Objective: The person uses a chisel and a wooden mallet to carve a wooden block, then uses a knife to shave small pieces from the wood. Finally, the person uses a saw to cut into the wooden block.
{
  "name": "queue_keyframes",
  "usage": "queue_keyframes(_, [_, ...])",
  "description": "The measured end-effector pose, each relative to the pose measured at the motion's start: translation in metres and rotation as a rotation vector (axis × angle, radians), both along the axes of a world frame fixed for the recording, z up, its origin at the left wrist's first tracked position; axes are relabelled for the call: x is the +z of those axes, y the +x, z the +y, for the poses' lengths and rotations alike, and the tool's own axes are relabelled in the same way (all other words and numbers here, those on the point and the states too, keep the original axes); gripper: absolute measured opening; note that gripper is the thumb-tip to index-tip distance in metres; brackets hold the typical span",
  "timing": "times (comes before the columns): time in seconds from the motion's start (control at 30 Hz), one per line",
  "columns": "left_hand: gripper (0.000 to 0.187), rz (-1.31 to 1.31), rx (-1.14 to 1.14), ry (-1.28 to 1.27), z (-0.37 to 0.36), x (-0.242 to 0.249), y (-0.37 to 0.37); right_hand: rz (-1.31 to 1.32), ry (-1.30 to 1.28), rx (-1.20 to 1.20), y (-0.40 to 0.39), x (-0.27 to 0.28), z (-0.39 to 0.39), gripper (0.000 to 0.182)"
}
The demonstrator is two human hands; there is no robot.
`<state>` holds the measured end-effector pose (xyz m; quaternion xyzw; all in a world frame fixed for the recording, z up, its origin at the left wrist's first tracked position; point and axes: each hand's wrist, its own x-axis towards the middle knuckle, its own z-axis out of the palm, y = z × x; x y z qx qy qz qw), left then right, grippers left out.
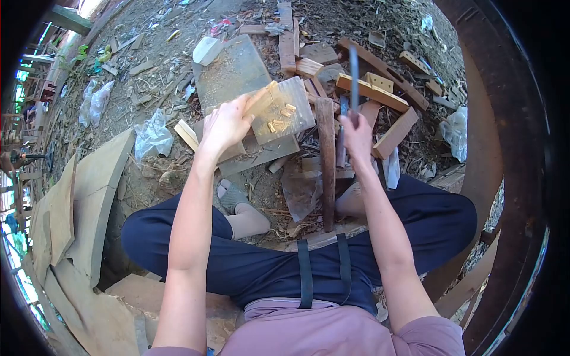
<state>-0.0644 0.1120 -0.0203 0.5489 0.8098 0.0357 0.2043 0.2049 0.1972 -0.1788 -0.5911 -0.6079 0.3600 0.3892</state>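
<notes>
My left hand (pixel 227 123) is closed round a short piece of light wood (pixel 260 102), pressing it against a square wooden block (pixel 298 118). Several yellowish wood chips (pixel 278 126) lie on the block beside it. To the right, my right hand (pixel 357 139) grips a long, narrow metal blade (pixel 354 74), apparently a large knife, raised with its tip pointing away from me. The blade is seen edge-on and slightly blurred; its handle is hidden in my fist. A dark wooden stick (pixel 326 166) stands between my two arms.
Cut wood pieces (pixel 395 132) lie heaped at the right. A wide grey board (pixel 231 74) with sawdust and a pale block (pixel 208 51) lies beyond my left hand. Plastic bags (pixel 153 135) litter the dirt. Large planks (pixel 89 202) lean at left; a dark curved frame (pixel 515 178) borders the right.
</notes>
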Motion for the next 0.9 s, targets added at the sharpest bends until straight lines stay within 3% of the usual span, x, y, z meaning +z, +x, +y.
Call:
queue_keyframes(0.03, [0.037, 0.003, -0.002, 0.006, 0.003, -0.004, -0.006, -0.041, 0.111, 0.111, -0.013, 0.026, -0.005, 0.037])
queue_keyframes(0.17, [0.041, -0.131, -0.036, 0.008, 0.016, -0.006, -0.017, 0.095, -0.418, 0.343, -0.048, 0.131, -0.036, 0.044])
queue_keyframes(0.2, [0.039, -0.097, -0.010, 0.014, 0.019, -0.004, -0.013, -0.003, -0.193, 0.406, -0.054, 0.127, -0.040, 0.044])
queue_keyframes(0.3, [0.037, -0.048, 0.028, -0.001, 0.025, 0.001, -0.006, -0.146, 0.034, 0.431, -0.051, 0.129, -0.062, 0.039])
queue_keyframes(0.53, [0.039, 0.091, 0.023, -0.088, 0.038, 0.000, -0.002, -0.420, 0.174, 0.540, -0.055, 0.146, -0.078, 0.020])
queue_keyframes(0.9, [0.040, 0.089, 0.052, -0.090, 0.038, 0.000, 0.001, -0.551, 0.166, 0.514, -0.058, 0.137, -0.075, 0.021])
